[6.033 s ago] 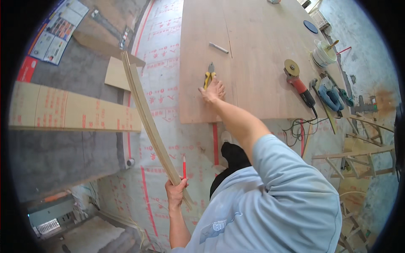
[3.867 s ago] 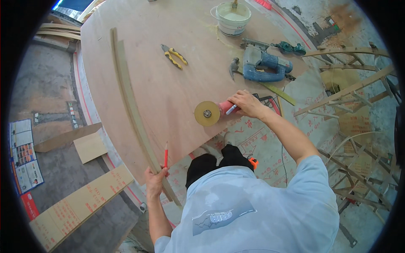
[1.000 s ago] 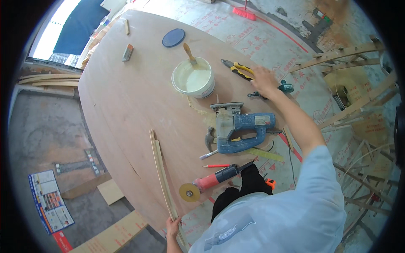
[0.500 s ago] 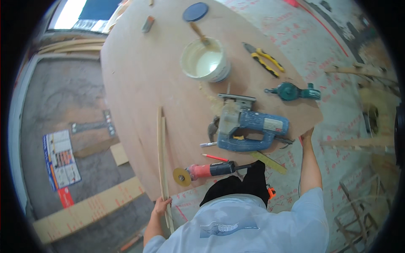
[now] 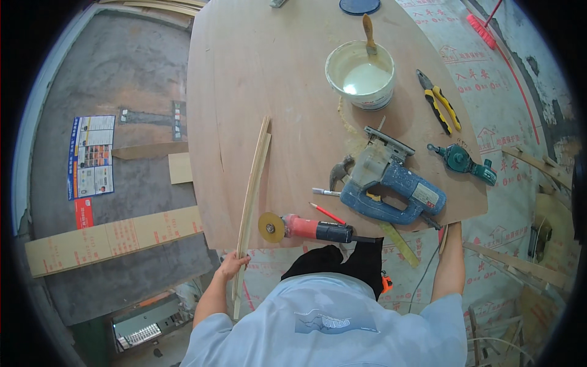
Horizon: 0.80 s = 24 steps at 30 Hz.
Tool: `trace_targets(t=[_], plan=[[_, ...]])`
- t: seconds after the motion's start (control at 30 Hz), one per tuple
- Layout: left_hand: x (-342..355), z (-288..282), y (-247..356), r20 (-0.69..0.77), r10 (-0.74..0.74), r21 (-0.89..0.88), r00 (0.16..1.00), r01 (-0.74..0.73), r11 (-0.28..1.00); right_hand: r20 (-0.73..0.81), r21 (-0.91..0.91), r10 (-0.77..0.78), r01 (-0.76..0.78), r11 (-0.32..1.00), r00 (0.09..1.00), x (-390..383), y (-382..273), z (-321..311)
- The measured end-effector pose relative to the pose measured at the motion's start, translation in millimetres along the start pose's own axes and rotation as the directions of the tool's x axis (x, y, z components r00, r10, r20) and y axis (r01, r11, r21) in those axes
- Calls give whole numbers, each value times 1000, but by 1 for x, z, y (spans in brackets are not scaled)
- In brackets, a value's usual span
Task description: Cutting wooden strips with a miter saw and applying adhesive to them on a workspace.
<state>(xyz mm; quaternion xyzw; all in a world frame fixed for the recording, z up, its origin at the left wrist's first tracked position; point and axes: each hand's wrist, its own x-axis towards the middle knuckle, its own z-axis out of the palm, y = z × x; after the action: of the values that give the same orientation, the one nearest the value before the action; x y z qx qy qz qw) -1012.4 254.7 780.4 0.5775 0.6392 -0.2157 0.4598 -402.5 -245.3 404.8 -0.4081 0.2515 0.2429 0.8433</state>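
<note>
My left hand (image 5: pixel 233 264) is closed around two thin wooden strips (image 5: pixel 252 189) at the table's near edge; the strips slant up over the tabletop. My right hand (image 5: pixel 453 231) reaches to the near right corner, its fingers hidden beneath the board edge, so its grip does not show. Close to it lies a blue jigsaw (image 5: pixel 394 186) on its side. A red and black angle grinder (image 5: pixel 309 229) with a yellow disc rests in front of my body, with a red pencil (image 5: pixel 327 213) beyond it. A hammer head (image 5: pixel 340 171) shows beside the jigsaw.
The wooden tabletop (image 5: pixel 232 79) also bears a white bucket (image 5: pixel 359 98) with a brush (image 5: pixel 369 33), yellow-black pliers (image 5: pixel 439 101), a green chalk-line reel (image 5: pixel 461 164) and a dark blue lid (image 5: pixel 359 6). A yellow ruler (image 5: pixel 400 246) juts over the near edge. Boards (image 5: pixel 116 240) lie left.
The view has swung, so the table and tools sit further right in it. My left hand keeps hold of the strips, which now lean to the right. My right hand stays by the corner.
</note>
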Motion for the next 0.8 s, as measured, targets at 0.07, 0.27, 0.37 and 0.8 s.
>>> trace_targets(t=[0.07,0.27,0.37,0.8], plan=[[0,4,1,16,24,-40,1000,-24,999,5,-25,3,-3,1000,1000,0,-6,1],[-16,7,12,13,46,-101,999,-44,994,17,-67,19,-18,998,1000,7,-9,5],[-19,8,14,5,30,-50,1000,-30,998,17,-73,25,-24,997,1000,5,-9,8],[4,13,-6,42,83,-139,996,-76,987,-165,-418,-360,265,869,918,-65,-61,22]])
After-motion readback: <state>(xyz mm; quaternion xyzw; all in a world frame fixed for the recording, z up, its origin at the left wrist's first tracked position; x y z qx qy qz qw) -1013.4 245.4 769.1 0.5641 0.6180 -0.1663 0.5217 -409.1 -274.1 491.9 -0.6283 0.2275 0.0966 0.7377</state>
